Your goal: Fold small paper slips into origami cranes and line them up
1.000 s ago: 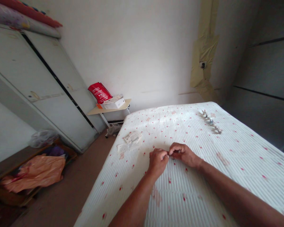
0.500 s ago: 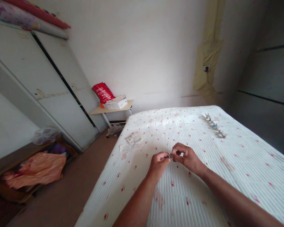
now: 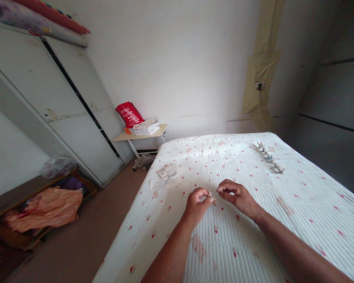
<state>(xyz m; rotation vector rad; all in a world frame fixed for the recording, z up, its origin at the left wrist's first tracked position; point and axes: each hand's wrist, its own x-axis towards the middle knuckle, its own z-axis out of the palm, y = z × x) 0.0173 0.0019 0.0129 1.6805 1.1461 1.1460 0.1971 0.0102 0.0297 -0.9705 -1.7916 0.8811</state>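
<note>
My left hand pinches a small pale, brownish piece with an uneven outline between thumb and fingertips, just above the bed. It is too small for me to tell its kind. Just to the right, my right hand has thumb and forefinger pressed together. A slight gap separates its fingertips from the piece, and whatever they may hold is too small to make out. Farther off on the right of the bed lies a row of several small, spiky pale, bluish and brown pieces.
A white quilted cover with red dots spreads over the bed. Printed papers lie on its left side. Behind stands a small table with a red bag and a white box. A wardrobe is at the left.
My right hand has moved slightly right, away from the small piece, where both hands' fingertips met before. My left hand keeps hold of it, and more of it shows.
</note>
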